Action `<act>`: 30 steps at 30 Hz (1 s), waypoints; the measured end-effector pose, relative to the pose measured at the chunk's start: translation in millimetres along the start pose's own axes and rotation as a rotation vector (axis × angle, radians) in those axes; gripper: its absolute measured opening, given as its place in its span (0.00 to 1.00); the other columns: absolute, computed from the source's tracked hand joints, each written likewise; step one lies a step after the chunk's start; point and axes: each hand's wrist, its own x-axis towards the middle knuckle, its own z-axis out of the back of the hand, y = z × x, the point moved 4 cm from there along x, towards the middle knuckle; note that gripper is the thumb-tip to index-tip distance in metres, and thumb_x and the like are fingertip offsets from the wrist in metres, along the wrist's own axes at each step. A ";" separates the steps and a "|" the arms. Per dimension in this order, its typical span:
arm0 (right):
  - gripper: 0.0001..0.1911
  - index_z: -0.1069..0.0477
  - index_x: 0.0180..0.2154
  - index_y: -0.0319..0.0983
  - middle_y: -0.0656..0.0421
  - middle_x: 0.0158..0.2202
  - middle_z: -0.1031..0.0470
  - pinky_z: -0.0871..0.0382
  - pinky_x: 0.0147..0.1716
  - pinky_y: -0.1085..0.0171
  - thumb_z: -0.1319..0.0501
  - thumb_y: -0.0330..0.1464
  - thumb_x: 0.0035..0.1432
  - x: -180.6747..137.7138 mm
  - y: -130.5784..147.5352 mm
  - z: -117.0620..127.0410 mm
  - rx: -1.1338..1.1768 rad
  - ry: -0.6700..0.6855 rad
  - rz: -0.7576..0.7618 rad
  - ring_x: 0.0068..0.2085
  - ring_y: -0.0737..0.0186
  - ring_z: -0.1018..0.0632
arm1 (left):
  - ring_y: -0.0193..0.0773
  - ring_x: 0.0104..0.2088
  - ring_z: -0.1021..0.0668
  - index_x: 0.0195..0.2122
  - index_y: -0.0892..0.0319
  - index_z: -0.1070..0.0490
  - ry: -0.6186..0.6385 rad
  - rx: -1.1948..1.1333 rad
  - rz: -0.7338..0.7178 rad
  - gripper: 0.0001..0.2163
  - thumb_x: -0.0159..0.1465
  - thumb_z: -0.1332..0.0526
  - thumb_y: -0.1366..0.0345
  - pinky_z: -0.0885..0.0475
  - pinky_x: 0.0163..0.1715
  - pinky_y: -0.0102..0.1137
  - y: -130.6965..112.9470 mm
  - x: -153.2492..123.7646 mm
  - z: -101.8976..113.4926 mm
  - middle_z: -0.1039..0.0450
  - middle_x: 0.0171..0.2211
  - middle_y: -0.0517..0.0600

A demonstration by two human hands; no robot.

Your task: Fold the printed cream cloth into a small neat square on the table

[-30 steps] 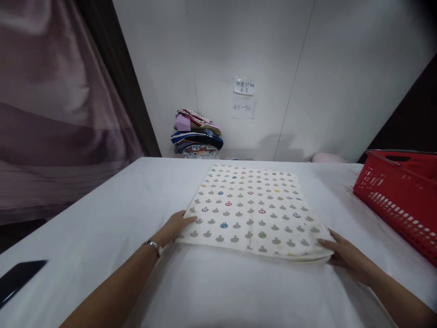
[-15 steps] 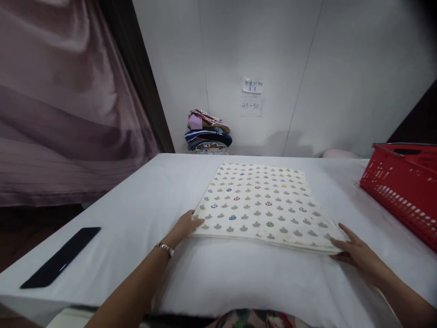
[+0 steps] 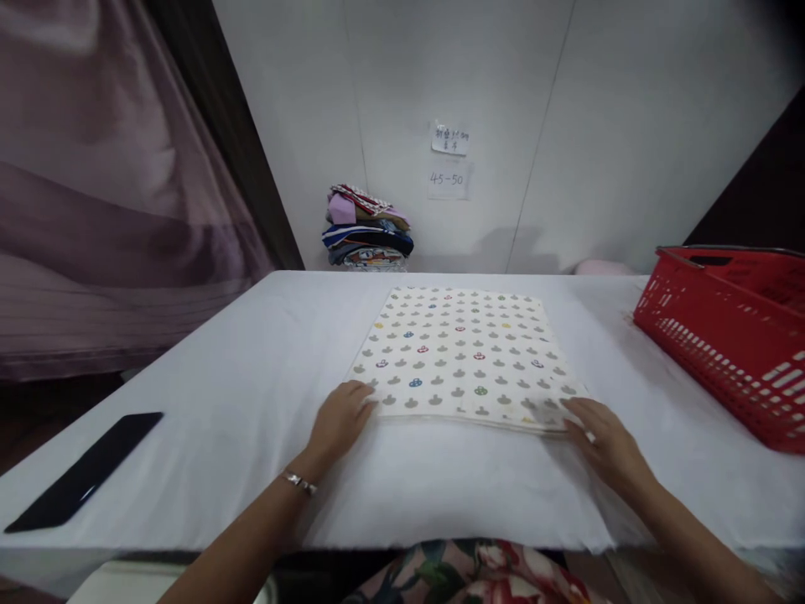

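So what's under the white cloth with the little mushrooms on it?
The flat white mushroom-print cloth lies on the white-covered table, which shows on every side of it. Whatever is right beneath is covered, so I can't tell if anything else hides there.

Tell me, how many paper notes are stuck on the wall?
2. The upper note carries handwritten characters; the lower note, reading 45-50, is just beneath it. Both are right of the stacked fabrics, which could hide others.

Wall sheet [image 3: 449,180]: "45-50"; upper label [image 3: 450,139] illegible.
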 end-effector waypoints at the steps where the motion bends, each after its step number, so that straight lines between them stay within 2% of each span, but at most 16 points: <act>1: 0.15 0.28 0.48 0.45 0.53 0.45 0.25 0.29 0.46 0.49 0.46 0.37 0.61 2.6 10.4 -6.6 0.019 0.035 0.068 0.47 0.49 0.25 | 0.42 0.45 0.27 0.41 0.56 0.28 0.024 -0.025 -0.095 0.08 0.64 0.44 0.63 0.31 0.45 0.38 -11.0 1.0 -6.6 0.28 0.43 0.51; 3: 0.13 0.26 0.45 0.44 0.54 0.44 0.24 0.28 0.44 0.51 0.46 0.35 0.61 7.0 25.9 -19.9 0.052 0.119 0.169 0.45 0.52 0.24 | 0.40 0.44 0.27 0.41 0.55 0.28 0.086 -0.065 -0.228 0.07 0.63 0.43 0.65 0.30 0.43 0.37 -28.6 4.2 -19.3 0.28 0.42 0.50; 5: 0.13 0.25 0.44 0.43 0.54 0.43 0.24 0.27 0.43 0.53 0.46 0.34 0.62 9.5 32.9 -28.7 0.068 0.177 0.208 0.44 0.54 0.24 | 0.39 0.41 0.27 0.40 0.55 0.28 0.130 -0.083 -0.284 0.06 0.63 0.42 0.67 0.30 0.40 0.36 -37.8 8.0 -28.2 0.27 0.41 0.49; 12: 0.13 0.24 0.44 0.43 0.55 0.44 0.24 0.28 0.43 0.53 0.45 0.33 0.62 11.8 41.3 -30.7 0.112 0.215 0.166 0.44 0.53 0.24 | 0.39 0.40 0.28 0.39 0.56 0.28 0.165 -0.058 -0.310 0.06 0.63 0.43 0.68 0.31 0.40 0.37 -49.7 13.2 -34.4 0.28 0.38 0.50; 20: 0.12 0.24 0.42 0.41 0.52 0.43 0.25 0.30 0.43 0.56 0.45 0.30 0.60 40.9 91.7 -58.5 0.119 0.338 0.321 0.44 0.55 0.26 | 0.39 0.40 0.29 0.38 0.57 0.27 0.247 -0.027 -0.380 0.06 0.65 0.44 0.65 0.32 0.40 0.35 -92.1 28.1 -56.5 0.28 0.38 0.50; 23: 0.12 0.24 0.42 0.41 0.51 0.41 0.25 0.31 0.41 0.57 0.46 0.31 0.61 45.1 97.1 -66.6 0.095 0.324 0.318 0.41 0.56 0.26 | 0.39 0.39 0.29 0.38 0.56 0.27 0.231 -0.031 -0.366 0.07 0.65 0.45 0.65 0.32 0.38 0.35 -93.2 28.8 -62.6 0.28 0.38 0.50; 30: 0.13 0.25 0.43 0.39 0.50 0.40 0.26 0.31 0.40 0.56 0.46 0.32 0.62 35.3 89.2 -73.0 0.146 0.206 0.265 0.41 0.54 0.28 | 0.39 0.41 0.29 0.40 0.55 0.26 0.185 -0.102 -0.337 0.10 0.67 0.48 0.64 0.33 0.42 0.36 -88.3 22.8 -64.6 0.29 0.39 0.50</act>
